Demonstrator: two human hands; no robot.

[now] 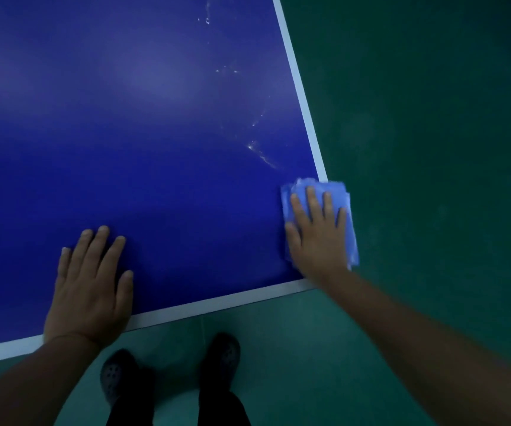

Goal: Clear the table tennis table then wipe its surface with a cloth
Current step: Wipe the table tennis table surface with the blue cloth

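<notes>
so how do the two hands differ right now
The right hand presses a blue cloth at the table's corner; the left hand lies bare on the blue top. The right sits by the side edge, the left by the near edge. Both are flat, fingers straight.

Your floor (432,118) is plain dark green, running to the right of the table corner (315,282) and below its near edge. The room is dim. Below that corner the floor looks a little paler, with a faint thin seam (201,325) crossing it straight toward you.
</notes>
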